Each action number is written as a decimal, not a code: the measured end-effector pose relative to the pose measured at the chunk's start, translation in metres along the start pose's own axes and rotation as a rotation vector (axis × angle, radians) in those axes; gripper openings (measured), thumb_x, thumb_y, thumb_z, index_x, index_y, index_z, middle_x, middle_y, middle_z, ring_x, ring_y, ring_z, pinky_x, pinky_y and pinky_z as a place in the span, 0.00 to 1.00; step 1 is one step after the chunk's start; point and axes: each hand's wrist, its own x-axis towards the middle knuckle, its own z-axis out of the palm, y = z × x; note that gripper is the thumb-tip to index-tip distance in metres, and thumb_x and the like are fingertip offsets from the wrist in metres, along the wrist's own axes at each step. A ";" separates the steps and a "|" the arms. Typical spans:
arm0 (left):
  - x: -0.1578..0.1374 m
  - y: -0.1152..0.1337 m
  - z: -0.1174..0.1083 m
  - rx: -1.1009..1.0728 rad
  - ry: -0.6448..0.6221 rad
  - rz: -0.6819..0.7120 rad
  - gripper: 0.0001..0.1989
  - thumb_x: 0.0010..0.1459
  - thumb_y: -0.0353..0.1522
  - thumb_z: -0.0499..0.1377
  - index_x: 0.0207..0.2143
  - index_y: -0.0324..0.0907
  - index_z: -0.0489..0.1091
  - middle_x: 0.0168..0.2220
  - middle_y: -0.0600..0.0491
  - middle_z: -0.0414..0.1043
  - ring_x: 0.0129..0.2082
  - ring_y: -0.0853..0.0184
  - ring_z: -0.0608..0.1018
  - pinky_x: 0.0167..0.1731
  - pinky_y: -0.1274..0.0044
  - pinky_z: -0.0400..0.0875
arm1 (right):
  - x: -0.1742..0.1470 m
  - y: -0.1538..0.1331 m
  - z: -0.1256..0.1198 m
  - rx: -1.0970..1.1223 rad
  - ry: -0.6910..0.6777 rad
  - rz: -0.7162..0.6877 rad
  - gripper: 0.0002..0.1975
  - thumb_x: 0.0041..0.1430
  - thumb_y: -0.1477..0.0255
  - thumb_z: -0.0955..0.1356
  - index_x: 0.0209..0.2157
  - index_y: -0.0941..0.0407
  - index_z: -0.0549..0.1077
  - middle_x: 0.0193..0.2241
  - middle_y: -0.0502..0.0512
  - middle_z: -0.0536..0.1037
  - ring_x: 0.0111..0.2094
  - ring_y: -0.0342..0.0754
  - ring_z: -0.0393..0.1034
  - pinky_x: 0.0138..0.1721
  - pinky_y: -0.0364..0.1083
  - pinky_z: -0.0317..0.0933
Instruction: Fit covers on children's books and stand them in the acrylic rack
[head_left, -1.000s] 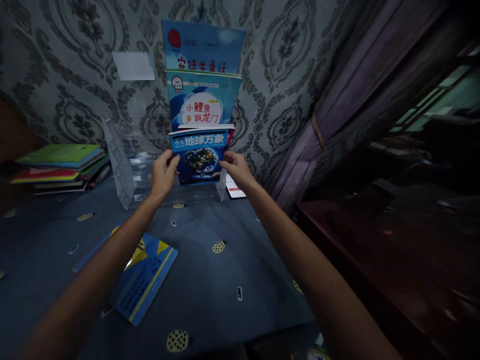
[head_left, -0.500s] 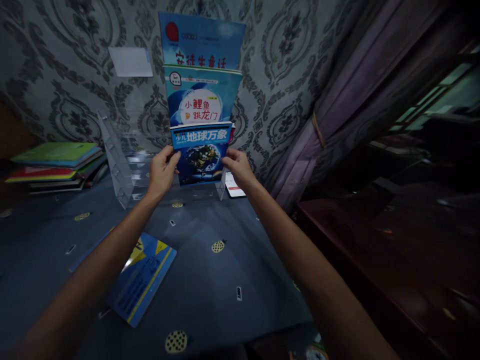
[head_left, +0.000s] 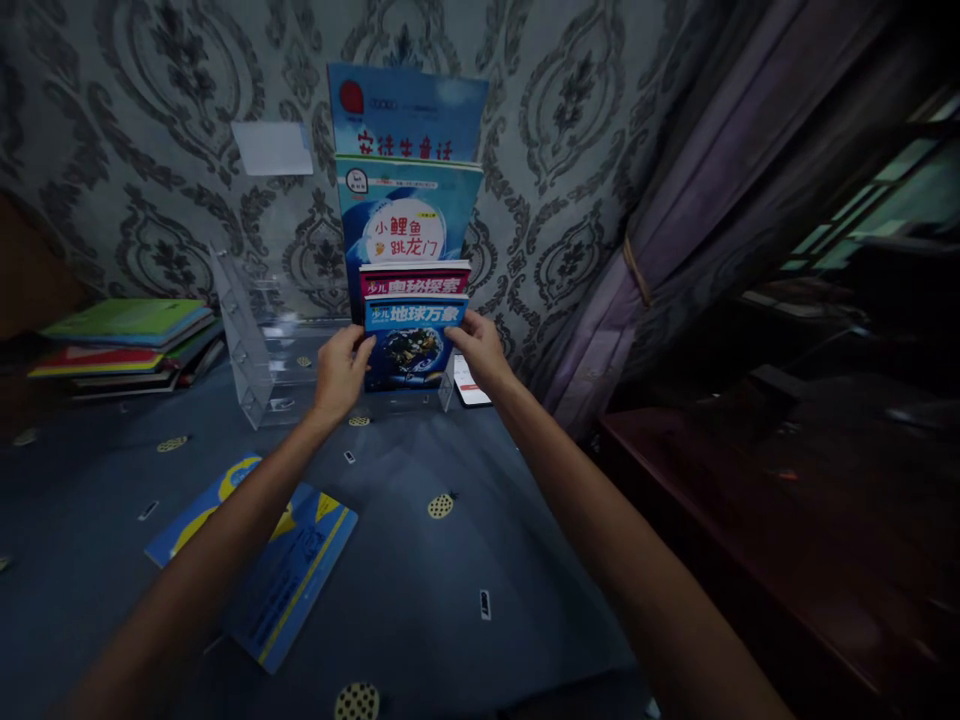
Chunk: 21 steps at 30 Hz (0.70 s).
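Between my two hands stands a blue book with the Earth on its cover (head_left: 411,352). My left hand (head_left: 342,375) pinches its left edge, and my right hand (head_left: 478,350) grips the right edge. Just behind it shows the top of a pink-red book (head_left: 418,284). Farther back and higher are a teal book with a white circle (head_left: 409,205) and a taller blue book (head_left: 409,112). These books stand in steps on a clear tiered book rack (head_left: 251,365), whose left part holds no books. The lower edge of the Earth book is near the rack's front tier.
A stack of books (head_left: 127,335) lies at the left. A blue and yellow book (head_left: 300,560) lies flat beneath my left forearm. Behind the rack's right end is a phone with a lit screen (head_left: 471,382). A tied curtain (head_left: 600,330) hangs at the right.
Both hands have lowered the Earth book toward the front tier, so the pink-red book's title strip now shows above it. The view has tilted slightly upward.
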 end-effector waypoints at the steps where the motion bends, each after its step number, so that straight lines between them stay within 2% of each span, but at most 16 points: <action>1: 0.001 0.002 -0.001 0.107 -0.019 0.027 0.09 0.63 0.38 0.55 0.31 0.44 0.68 0.31 0.53 0.67 0.32 0.64 0.73 0.32 0.74 0.74 | 0.000 0.001 0.000 -0.009 0.029 0.000 0.13 0.45 0.64 0.69 0.34 0.53 0.72 0.32 0.50 0.79 0.39 0.51 0.74 0.47 0.51 0.67; 4: 0.002 0.006 -0.003 0.394 -0.089 0.036 0.07 0.64 0.35 0.55 0.32 0.45 0.66 0.32 0.49 0.72 0.36 0.58 0.77 0.39 0.71 0.72 | -0.001 0.006 -0.001 -0.031 0.088 -0.007 0.16 0.46 0.63 0.71 0.37 0.52 0.71 0.32 0.49 0.78 0.38 0.50 0.73 0.44 0.50 0.68; 7: -0.002 0.009 -0.003 0.504 -0.142 -0.060 0.02 0.65 0.33 0.55 0.38 0.45 0.66 0.32 0.49 0.75 0.34 0.56 0.79 0.36 0.71 0.69 | -0.001 0.010 -0.002 -0.021 0.073 -0.033 0.16 0.47 0.63 0.71 0.38 0.52 0.71 0.33 0.49 0.79 0.38 0.50 0.73 0.45 0.49 0.67; 10: -0.006 0.009 -0.002 0.509 -0.156 -0.110 0.04 0.65 0.32 0.55 0.42 0.45 0.64 0.31 0.48 0.76 0.34 0.55 0.80 0.34 0.71 0.68 | -0.001 0.012 -0.003 -0.018 0.069 -0.052 0.15 0.47 0.64 0.71 0.38 0.52 0.71 0.33 0.49 0.79 0.39 0.50 0.74 0.44 0.49 0.68; 16: -0.006 0.005 -0.002 0.461 -0.146 -0.104 0.07 0.65 0.31 0.55 0.45 0.46 0.63 0.30 0.50 0.76 0.32 0.56 0.80 0.34 0.71 0.68 | -0.005 0.015 -0.001 -0.046 0.086 -0.071 0.15 0.50 0.63 0.71 0.40 0.52 0.71 0.37 0.51 0.81 0.40 0.51 0.75 0.46 0.50 0.68; 21: -0.008 0.006 -0.006 0.481 -0.186 -0.113 0.08 0.66 0.33 0.54 0.47 0.43 0.63 0.32 0.48 0.77 0.34 0.55 0.81 0.35 0.70 0.70 | -0.007 0.016 -0.003 -0.102 0.168 -0.132 0.14 0.52 0.65 0.70 0.41 0.53 0.72 0.37 0.53 0.81 0.40 0.51 0.76 0.45 0.50 0.69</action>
